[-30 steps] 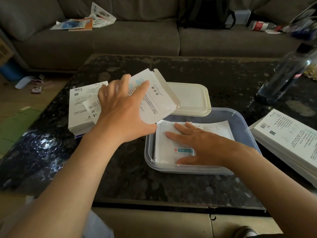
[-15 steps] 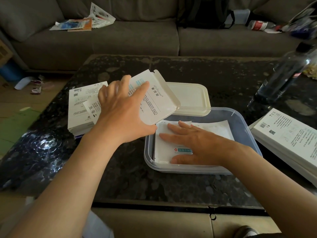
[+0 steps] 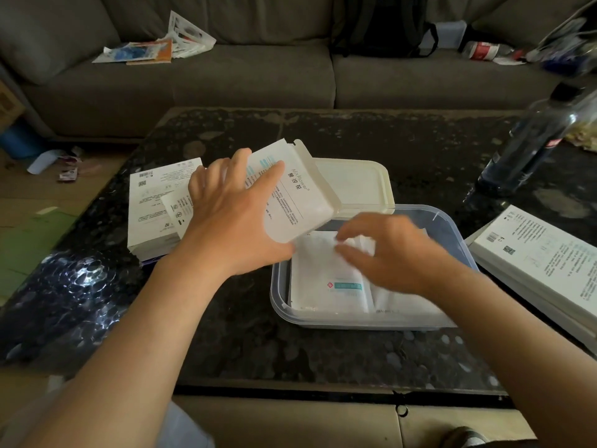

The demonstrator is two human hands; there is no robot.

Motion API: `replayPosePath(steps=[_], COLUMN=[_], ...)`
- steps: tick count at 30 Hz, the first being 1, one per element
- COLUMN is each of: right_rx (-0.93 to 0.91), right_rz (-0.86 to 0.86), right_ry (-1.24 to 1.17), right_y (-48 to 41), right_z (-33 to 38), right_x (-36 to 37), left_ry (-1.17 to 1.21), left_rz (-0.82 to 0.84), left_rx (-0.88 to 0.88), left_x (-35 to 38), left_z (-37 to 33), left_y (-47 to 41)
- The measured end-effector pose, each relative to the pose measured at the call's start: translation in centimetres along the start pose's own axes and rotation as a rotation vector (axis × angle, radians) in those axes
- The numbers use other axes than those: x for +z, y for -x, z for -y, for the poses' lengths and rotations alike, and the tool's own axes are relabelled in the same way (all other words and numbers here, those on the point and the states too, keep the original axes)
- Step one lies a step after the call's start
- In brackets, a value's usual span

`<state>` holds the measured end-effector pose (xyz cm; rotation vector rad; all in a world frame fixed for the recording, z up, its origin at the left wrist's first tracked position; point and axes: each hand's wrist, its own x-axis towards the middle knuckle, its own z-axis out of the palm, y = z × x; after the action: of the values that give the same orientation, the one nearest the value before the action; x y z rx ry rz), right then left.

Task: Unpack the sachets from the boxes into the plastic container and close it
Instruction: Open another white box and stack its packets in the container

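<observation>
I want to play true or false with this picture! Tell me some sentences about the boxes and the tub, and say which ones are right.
1. The left hand holds a white box tilted over the plastic container. True.
2. The lid is snapped onto the container. False: it lies on the table behind the open container.
3. White sachets lie inside the container. True.
4. The dark bottle lies on the sofa. False: it stands on the table, at the right.
</observation>
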<state>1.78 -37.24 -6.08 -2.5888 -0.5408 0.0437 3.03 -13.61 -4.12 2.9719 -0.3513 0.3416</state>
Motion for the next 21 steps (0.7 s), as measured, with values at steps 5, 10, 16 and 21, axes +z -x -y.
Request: replayPosePath(steps=[5,10,16,21], right_rx=[0.186,0.268,0.318,0.353], right_rz=[-0.316,-0.218,-0.129,-0.072], right_ry=[-0.56,-0.835,-0.938,-0.954], right_y=[-0.2,-0.4,-0.5,-0.5], right_z=[1.1,1.8,1.8,1.8], right_x=[-3.9,-4.1,-4.6,-4.5], left_ry=[-0.031,-0.06,-0.074,-0.112], left_rz=[-0.034,-0.118,-0.155,-0.16], left_rx=[0.085,0.211,0.271,0.296], left_x=[0.1,0.1,0.0,0.0], left_z=[-1.2,-2.3,-3.2,-3.7], left_y=[0.2,0.3,0.5,0.6])
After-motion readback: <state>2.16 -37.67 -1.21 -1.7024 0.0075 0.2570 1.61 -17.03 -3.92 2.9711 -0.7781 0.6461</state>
